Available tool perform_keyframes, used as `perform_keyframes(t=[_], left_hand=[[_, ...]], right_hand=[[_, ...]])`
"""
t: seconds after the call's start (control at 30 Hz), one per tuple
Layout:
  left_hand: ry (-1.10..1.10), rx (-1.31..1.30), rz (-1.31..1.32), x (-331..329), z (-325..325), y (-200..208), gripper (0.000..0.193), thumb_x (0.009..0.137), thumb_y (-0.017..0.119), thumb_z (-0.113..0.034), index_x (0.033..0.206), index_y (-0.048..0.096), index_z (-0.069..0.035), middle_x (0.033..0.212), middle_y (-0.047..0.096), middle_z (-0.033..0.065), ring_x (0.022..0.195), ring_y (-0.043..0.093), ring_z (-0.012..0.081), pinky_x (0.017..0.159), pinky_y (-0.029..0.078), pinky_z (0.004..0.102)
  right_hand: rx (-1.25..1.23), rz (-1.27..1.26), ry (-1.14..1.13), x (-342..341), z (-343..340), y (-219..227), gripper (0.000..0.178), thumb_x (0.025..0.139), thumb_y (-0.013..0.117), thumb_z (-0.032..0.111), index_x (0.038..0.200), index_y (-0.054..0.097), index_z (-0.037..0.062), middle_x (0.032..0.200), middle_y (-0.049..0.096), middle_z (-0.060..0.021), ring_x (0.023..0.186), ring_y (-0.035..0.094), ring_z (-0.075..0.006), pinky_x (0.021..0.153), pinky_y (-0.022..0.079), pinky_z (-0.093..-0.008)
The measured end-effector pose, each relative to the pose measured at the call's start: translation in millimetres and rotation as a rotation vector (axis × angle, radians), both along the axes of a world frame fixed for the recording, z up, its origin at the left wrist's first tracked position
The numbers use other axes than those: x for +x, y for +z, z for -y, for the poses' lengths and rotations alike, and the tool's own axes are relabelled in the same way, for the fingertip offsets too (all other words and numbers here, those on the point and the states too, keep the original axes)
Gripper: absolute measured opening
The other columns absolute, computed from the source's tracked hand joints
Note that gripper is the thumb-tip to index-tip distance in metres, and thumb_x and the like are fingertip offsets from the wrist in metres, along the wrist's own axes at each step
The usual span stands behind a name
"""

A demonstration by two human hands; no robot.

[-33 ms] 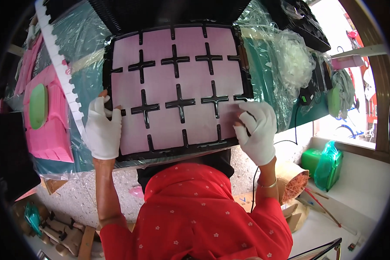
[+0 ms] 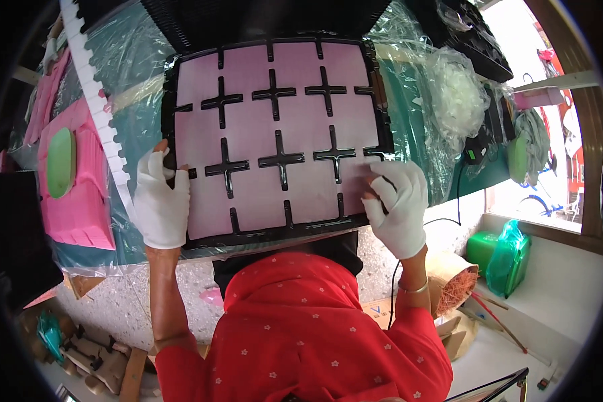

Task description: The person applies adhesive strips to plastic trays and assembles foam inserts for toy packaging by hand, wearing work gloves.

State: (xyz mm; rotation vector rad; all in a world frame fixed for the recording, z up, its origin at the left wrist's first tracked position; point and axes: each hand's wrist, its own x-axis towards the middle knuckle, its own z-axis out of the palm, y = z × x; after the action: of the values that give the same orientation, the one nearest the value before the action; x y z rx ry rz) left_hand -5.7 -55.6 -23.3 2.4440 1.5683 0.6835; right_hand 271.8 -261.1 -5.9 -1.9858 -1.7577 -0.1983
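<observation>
A wide black tray [image 2: 248,236] lies on the table before me, with pink panels [image 2: 261,193] filling its face. Black cross-shaped dividers [image 2: 281,159] show in rows between the pink areas. Both hands wear white gloves with some bare fingertips. My left hand [image 2: 162,201] is at the tray's near left side, its fingers curled round the rim and the thumb on the inner edge. Over the near right corner, my right hand [image 2: 400,204] is bent, thumb and forefinger apart, with fingertips at the pink surface; nothing shows between them.
Stacked pink foam pieces [image 2: 90,201] with a green oval dish [image 2: 61,163] stand on the left, beside a white notched strip [image 2: 100,100]. Clear plastic wrap [image 2: 452,94] bunches at the right. A black ridged case [image 2: 268,20] rises behind the tray. Green container [image 2: 482,248] stands lower right.
</observation>
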Motion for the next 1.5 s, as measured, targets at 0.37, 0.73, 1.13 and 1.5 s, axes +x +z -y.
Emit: perform_keyframes(t=[0.37,0.73,1.13,1.5], left_hand=[[0.047,0.178,0.102,-50,14,1,0.04,0.073,0.065,0.003,0.112,0.058,-0.001,0.119,0.059,0.0107,0.105,0.06,0.0314,0.09,0.045,0.0399],[-0.761,0.027,-0.322,-33,59,24,0.053,0.074,0.063,-0.053,0.11,0.066,-0.014,0.125,0.055,0.003,0.13,0.041,0.0273,0.106,0.021,0.0595],[-0.617,-0.04,-0.397,-49,59,11,0.053,0.074,0.065,-0.053,0.101,0.067,-0.007,0.115,0.058,0.0062,0.125,0.045,0.0306,0.107,0.015,0.0617],[-0.628,-0.137,-0.299,-26,78,11,0.069,0.077,0.067,-0.049,0.118,0.06,0.005,0.135,0.045,0.016,0.133,0.037,0.0325,0.111,0.018,0.0543]], right_hand=[[-0.06,0.065,0.059,-9,12,-6,0.042,0.067,0.069,0.009,0.105,0.053,0.0074,0.123,0.053,-0.0106,0.119,0.05,-0.035,0.106,0.031,-0.0566],[-0.164,0.082,0.134,-33,-11,-2,0.042,0.067,0.07,0.017,0.106,0.059,0.0052,0.125,0.053,-0.0115,0.12,0.048,-0.0348,0.108,0.026,-0.0585],[-0.262,0.1,0.081,-38,-4,-14,0.043,0.074,0.071,0.022,0.11,0.057,0.0033,0.122,0.055,-0.0124,0.116,0.05,-0.0336,0.108,0.025,-0.058],[-0.245,0.106,0.072,-38,-6,-13,0.045,0.073,0.072,0.021,0.111,0.057,0.003,0.122,0.056,-0.0125,0.116,0.05,-0.0333,0.108,0.026,-0.0576]])
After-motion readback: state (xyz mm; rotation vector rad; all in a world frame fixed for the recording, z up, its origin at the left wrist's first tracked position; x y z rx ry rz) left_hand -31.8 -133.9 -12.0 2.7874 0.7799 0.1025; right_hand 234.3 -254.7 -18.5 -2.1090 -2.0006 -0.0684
